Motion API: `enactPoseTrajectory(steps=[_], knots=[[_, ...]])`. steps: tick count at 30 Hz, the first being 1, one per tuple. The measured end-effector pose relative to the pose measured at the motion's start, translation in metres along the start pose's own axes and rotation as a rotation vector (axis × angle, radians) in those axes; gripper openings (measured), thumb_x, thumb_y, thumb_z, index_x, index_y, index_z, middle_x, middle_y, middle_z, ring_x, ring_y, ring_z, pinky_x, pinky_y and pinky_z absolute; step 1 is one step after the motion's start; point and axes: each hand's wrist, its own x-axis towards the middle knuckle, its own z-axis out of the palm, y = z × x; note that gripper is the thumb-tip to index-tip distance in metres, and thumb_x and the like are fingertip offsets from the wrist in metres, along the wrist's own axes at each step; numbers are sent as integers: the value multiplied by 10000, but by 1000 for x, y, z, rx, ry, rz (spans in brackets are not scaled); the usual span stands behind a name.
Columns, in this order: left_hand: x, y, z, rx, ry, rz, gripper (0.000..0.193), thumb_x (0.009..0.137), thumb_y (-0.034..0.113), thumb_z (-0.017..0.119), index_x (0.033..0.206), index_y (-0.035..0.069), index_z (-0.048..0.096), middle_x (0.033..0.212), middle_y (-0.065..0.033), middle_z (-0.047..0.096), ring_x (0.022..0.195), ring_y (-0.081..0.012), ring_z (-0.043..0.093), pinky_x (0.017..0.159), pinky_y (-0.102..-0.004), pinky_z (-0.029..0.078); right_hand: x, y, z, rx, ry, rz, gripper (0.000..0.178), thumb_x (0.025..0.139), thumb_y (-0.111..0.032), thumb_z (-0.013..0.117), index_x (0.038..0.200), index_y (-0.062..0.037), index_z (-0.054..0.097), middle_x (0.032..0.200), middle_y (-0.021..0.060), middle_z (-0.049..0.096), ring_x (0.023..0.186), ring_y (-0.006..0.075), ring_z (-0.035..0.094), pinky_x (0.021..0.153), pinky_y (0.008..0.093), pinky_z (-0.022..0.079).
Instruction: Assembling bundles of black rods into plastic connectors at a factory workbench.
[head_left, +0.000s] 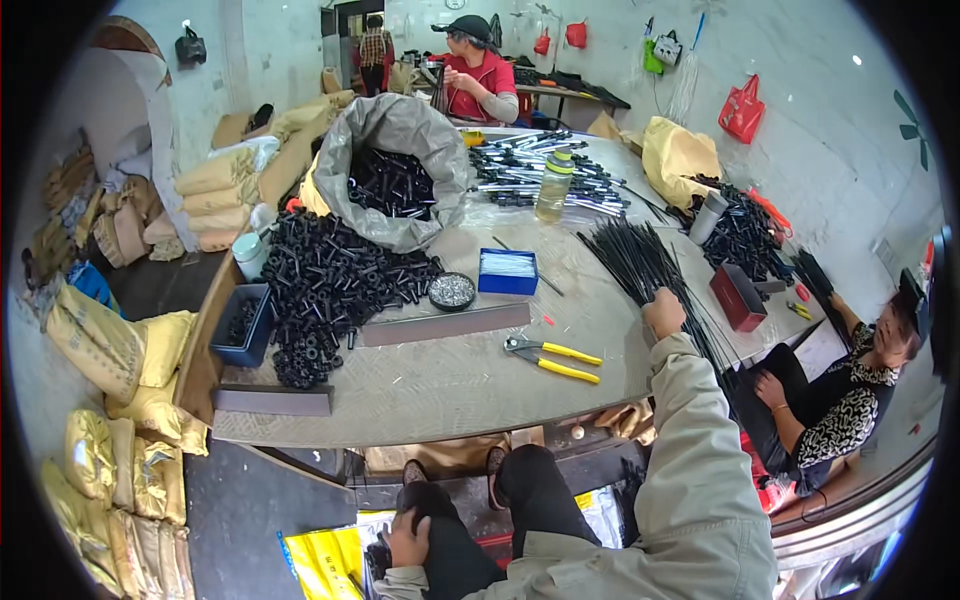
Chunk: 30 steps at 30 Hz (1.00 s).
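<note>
R hand (664, 314) was set on blk rods (625, 262), fingers part-hidden, grip unconfirmed. L hand (407, 544) was laid on thigh (458, 552), fingers apart. Pliers (572, 353) were noted nr. blue box (507, 283).

What surrounded my remote view
I saw a large red bag (742, 112) on the wall (840, 120); sacks (92, 345) lay piled leftward.

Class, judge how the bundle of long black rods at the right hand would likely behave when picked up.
The bundle of black rods would probably splay, since its far ends fan out. Single rods look fairly stiff, lying nearly straight. Some may slip from the right hand, as no tie shows around them.
</note>
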Motion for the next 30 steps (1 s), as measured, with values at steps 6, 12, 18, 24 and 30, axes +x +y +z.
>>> enactPoseTrajectory(steps=[6, 12, 18, 24, 30], knots=[[8, 28, 13, -153, -43, 80, 324, 786, 320, 613, 1023, 100, 615, 993, -121, 626, 979, -300, 563, 924, -506, 309, 16, 5, -30, 250, -238, 46, 245, 658, -164, 606, 820, 18, 579, 879, 231, 617, 862, 329, 609, 718, 401, 479], [-18, 33, 34, -36, -188, 168, 313, 791, 343, 593, 1001, 115, 637, 1012, -112, 625, 1009, -250, 562, 987, -534, 229, 27, 9, -16, 140, -59, -79, 237, 694, -189, 589, 789, 29, 583, 828, 230, 620, 816, 355, 608, 693, 409, 474], [-30, 22, 43, 42, -222, 254, 317, 799, 366, 569, 979, 118, 650, 1029, -105, 622, 1052, -227, 543, 1030, -553, 122, 42, -1, -38, 274, -31, -74, 327, 795, -286, 560, 806, 40, 581, 842, 260, 601, 825, 403, 582, 694, 452, 452], [-30, 21, 42, -22, -249, 215, 309, 797, 362, 569, 963, 116, 657, 1034, -99, 622, 1059, -208, 535, 1036, -540, 98, 66, -11, -36, 223, 90, -261, 388, 830, -330, 533, 928, 43, 572, 883, 280, 585, 885, 416, 559, 726, 448, 432], [-26, 25, 42, -37, -224, 223, 296, 794, 354, 571, 961, 126, 660, 1029, -88, 624, 1046, -199, 541, 1035, -532, 110, 93, -38, -58, 586, 358, -346, 352, 844, -284, 527, 858, 68, 540, 812, 259, 581, 762, 364, 567, 671, 411, 418]])
